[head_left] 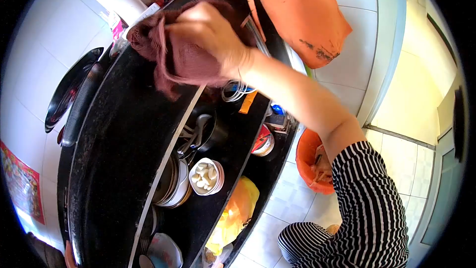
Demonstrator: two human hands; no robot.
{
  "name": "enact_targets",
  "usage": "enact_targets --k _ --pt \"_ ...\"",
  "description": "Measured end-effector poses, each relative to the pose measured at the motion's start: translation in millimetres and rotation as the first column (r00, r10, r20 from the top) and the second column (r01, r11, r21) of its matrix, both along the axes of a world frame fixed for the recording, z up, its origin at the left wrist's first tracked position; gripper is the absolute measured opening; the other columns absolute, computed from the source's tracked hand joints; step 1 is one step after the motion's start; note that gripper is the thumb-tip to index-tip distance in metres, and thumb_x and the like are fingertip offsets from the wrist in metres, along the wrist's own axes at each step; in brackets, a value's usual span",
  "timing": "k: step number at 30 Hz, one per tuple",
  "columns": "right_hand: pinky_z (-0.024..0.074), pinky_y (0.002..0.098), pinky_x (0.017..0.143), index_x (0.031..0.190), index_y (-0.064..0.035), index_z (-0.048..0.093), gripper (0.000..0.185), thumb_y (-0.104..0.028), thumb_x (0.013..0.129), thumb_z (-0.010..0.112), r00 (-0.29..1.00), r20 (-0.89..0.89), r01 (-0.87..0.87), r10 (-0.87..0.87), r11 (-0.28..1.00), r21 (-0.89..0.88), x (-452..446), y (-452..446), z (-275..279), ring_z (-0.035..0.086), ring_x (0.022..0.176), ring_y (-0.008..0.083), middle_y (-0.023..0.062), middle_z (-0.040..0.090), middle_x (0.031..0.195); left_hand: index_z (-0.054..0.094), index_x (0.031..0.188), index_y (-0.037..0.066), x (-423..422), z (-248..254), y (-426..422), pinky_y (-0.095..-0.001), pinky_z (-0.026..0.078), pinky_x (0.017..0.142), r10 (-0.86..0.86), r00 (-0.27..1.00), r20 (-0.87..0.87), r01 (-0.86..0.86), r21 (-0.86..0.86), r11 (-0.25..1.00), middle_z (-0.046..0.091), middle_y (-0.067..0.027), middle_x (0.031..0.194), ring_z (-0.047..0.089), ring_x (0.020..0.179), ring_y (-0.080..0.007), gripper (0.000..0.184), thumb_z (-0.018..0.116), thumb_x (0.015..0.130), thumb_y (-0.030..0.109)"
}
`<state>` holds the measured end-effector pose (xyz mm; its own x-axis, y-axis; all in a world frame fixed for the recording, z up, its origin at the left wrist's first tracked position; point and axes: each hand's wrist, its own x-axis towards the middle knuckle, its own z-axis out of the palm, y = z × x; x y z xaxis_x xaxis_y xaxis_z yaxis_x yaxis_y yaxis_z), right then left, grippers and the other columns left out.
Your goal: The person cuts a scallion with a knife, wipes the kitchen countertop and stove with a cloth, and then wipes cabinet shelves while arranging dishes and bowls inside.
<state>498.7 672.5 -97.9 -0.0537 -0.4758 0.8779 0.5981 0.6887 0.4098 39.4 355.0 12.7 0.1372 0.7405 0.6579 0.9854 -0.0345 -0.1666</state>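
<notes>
From the lower right, my right arm in a black-and-white striped sleeve reaches across the black shelf unit. My right hand grips a maroon cloth, which lies bunched against the shelf's upper surface. Its fingertips are partly hidden by the folds. My left hand is out of view. Below the cloth, on the inner shelf, are a coil of white cable, several metal spoons and a white bowl holding what look like peeled garlic cloves.
Dark pans hang beside the shelf. Stacked plates, a red-and-white can and a yellow plastic bag sit on the lower levels. An orange bucket stands on the tiled floor. Large orange material is at the top.
</notes>
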Motion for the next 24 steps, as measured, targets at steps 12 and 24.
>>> enact_targets --k 12,24 --pt "0.0484 0.0378 0.084 0.11 -0.0024 0.057 0.019 -0.004 0.091 0.055 0.874 -0.274 0.297 -0.401 0.887 -0.354 168 70 -40 0.058 0.091 0.0289 0.0171 0.059 0.095 0.044 0.144 0.004 -98 -3 -34 -0.0466 0.038 0.111 0.238 0.9 0.365 -0.206 -0.124 0.971 0.041 -0.0172 0.15 0.039 0.138 -0.0329 0.051 0.042 0.104 0.035" --pt "0.0455 0.0436 0.092 0.107 -0.0001 0.059 0.022 -0.015 0.092 0.053 0.879 -0.304 0.19 -0.367 0.854 -0.484 156 58 -128 0.059 0.107 0.035 0.022 0.062 0.11 0.042 0.146 0.006 -97 5 -19 -0.0418 0.043 0.105 0.249 0.967 -0.055 -0.248 0.035 0.968 0.045 -0.0136 0.145 0.046 0.129 -0.0283 0.048 0.043 0.103 0.028"
